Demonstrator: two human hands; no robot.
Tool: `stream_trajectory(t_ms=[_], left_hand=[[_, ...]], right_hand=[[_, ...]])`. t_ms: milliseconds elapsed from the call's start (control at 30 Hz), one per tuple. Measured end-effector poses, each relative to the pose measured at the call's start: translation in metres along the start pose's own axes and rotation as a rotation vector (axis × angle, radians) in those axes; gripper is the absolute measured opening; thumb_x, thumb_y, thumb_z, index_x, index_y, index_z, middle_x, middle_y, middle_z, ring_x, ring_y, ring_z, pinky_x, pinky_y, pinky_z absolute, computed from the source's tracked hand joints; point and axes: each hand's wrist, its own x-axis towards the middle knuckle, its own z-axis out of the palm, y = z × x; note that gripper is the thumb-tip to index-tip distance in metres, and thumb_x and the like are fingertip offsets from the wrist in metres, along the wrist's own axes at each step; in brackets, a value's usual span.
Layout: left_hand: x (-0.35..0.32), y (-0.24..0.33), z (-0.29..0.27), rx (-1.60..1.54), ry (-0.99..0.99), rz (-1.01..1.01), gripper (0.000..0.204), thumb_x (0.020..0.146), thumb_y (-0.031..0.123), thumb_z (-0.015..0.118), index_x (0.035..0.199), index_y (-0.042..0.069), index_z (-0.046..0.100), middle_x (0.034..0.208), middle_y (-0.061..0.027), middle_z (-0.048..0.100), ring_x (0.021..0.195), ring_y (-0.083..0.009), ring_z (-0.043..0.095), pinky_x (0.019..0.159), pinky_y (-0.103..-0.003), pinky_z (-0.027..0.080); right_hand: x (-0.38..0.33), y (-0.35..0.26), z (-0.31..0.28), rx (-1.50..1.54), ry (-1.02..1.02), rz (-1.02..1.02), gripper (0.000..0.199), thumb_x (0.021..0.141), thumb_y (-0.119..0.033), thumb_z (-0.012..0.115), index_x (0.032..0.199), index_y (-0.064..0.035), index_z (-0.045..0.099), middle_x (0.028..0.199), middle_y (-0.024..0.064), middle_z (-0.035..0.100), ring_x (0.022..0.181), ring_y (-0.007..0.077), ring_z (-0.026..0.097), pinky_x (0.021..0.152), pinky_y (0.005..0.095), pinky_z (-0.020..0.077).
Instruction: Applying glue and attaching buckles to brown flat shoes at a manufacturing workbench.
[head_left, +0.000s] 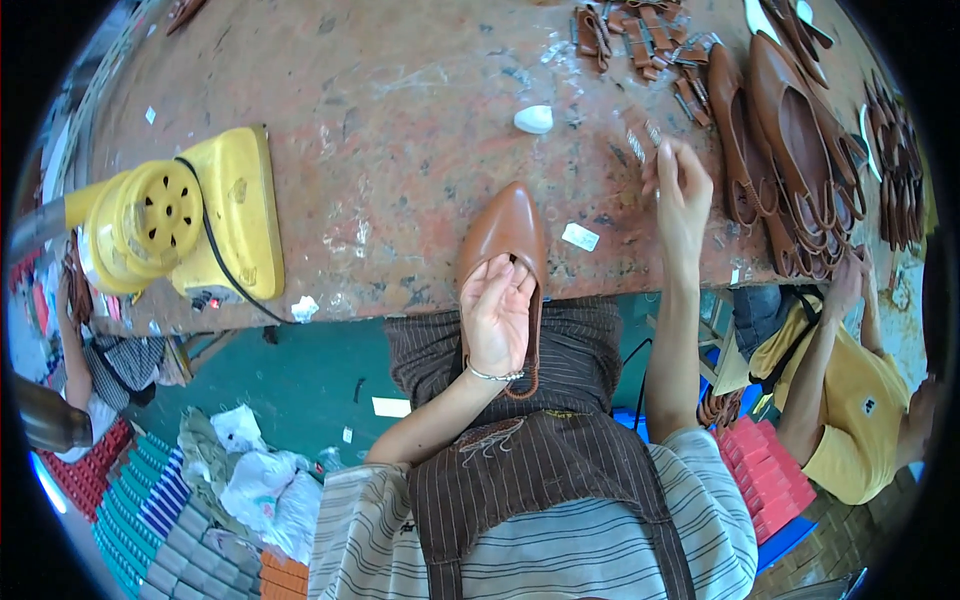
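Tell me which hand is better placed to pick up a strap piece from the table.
Right. The right hand is already stretched over the table, fingers at a small brown strap piece. The left hand is occupied, gripping the brown pointed shoe at the table edge.

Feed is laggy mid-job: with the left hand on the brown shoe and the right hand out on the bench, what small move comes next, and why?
Probably close the right hand on the small strap piece at its fingertips and bring it back to the brown shoe. The left hand already holds that shoe at the bench edge, and the right fingers sit beside the piece, seemingly not yet gripping it.
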Motion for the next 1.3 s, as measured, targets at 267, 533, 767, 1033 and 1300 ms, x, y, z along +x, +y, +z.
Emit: stream_trajectory(t_ms=[267,533,767,1033,1300], left_hand=[[0.001,0.004,0.009,0.029,-0.021,-0.011,0.018,0.093,0.003,0.049,0.108,-0.005,0.054,0.112,-0.0131,0.059,0.109,-0.0216,0.057,0.100,-0.036,0.044],[0.001,-0.001,-0.002,-0.003,-0.072,0.008,0.022,0.095,0.005,0.047,0.113,-0.006,0.052,0.117,-0.0155,0.057,0.110,-0.0225,0.056,0.100,-0.037,0.044],[0.001,0.001,0.006,0.011,-0.010,-0.006,0.022,0.096,0.007,0.048,0.113,-0.005,0.053,0.116,-0.0146,0.058,0.109,-0.0216,0.057,0.099,-0.036,0.044],[0.001,0.006,0.019,0.122,0.070,-0.035,0.024,0.094,0.009,0.053,0.114,-0.003,0.053,0.115,-0.0113,0.058,0.108,-0.0193,0.057,0.097,-0.034,0.045],[0.001,0.010,0.000,0.185,0.120,-0.111,0.015,0.092,0.010,0.058,0.103,0.002,0.062,0.098,-0.0015,0.064,0.095,-0.0090,0.059,0.082,-0.024,0.049]], right_hand=[[-0.070,-0.024,0.045,0.368,-0.526,0.231,0.009,0.087,-0.004,0.064,0.093,0.0003,0.060,0.076,0.0042,0.065,0.063,0.0049,0.056,0.056,0.0192,0.0452],[-0.066,-0.029,0.052,0.122,-0.560,0.167,0.006,0.086,-0.005,0.064,0.087,-0.0002,0.060,0.074,0.0038,0.065,0.063,0.0041,0.056,0.055,0.0198,0.0441],[-0.065,-0.030,0.055,-0.014,-0.475,0.020,0.008,0.082,-0.005,0.067,0.082,0.0013,0.062,0.067,0.0078,0.066,0.054,0.0063,0.057,0.049,0.0230,0.0440],[-0.066,-0.051,0.055,-0.145,-0.473,-0.003,0.014,0.081,-0.005,0.066,0.083,0.0001,0.053,0.063,0.0123,0.063,0.052,0.0129,0.060,0.049,0.0274,0.0450],[-0.057,-0.017,0.037,0.158,-0.504,0.020,0.011,0.082,-0.008,0.067,0.084,-0.0049,0.057,0.051,-0.0022,0.050,0.047,0.0048,0.045,0.046,0.0233,0.0337]])
